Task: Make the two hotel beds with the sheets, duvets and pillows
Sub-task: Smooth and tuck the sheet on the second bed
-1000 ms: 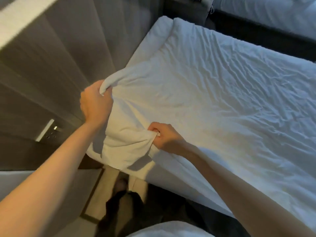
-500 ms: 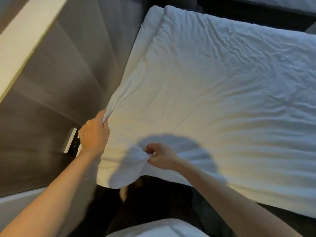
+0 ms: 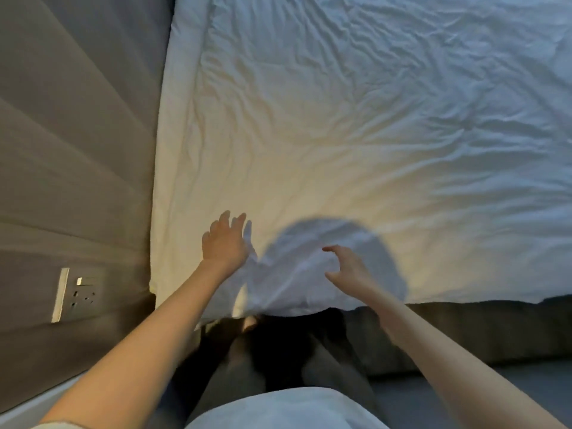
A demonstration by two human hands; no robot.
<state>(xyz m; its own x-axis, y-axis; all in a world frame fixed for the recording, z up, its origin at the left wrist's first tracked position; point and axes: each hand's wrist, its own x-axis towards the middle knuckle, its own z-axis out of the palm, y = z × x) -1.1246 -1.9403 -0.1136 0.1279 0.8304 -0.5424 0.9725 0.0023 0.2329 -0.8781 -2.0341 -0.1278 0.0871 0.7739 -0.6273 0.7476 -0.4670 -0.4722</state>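
Hovering low over the near-left part of the sheet (image 3: 340, 125), both hands hold nothing. The left hand (image 3: 224, 243) is spread wide, its fingers (image 3: 238, 222) straight and pointing up the bed. Contact with the cloth cannot be confirmed, though its shadow falls just beside it. The right hand (image 3: 348, 267) is loosely clawed, thumb and forefinger apart, just inside the near edge.

The sheet covers all of the mattress in view. It is white, thin, apparently woven cotton, and creased in fine ridges fanning away from the hands. Its near edge runs left to right, below both wrists, above the dark upholstered bed base (image 3: 464, 329). The corner (image 3: 162, 292) sits left of the left hand, against the grey padded wall panel (image 3: 77, 134), which carries a socket plate (image 3: 82, 294).

Judgement: the left hand is the nearer to that corner, and any smoothing or tucking would reasonably start there. No duvet or pillow is identifiable on this bed.
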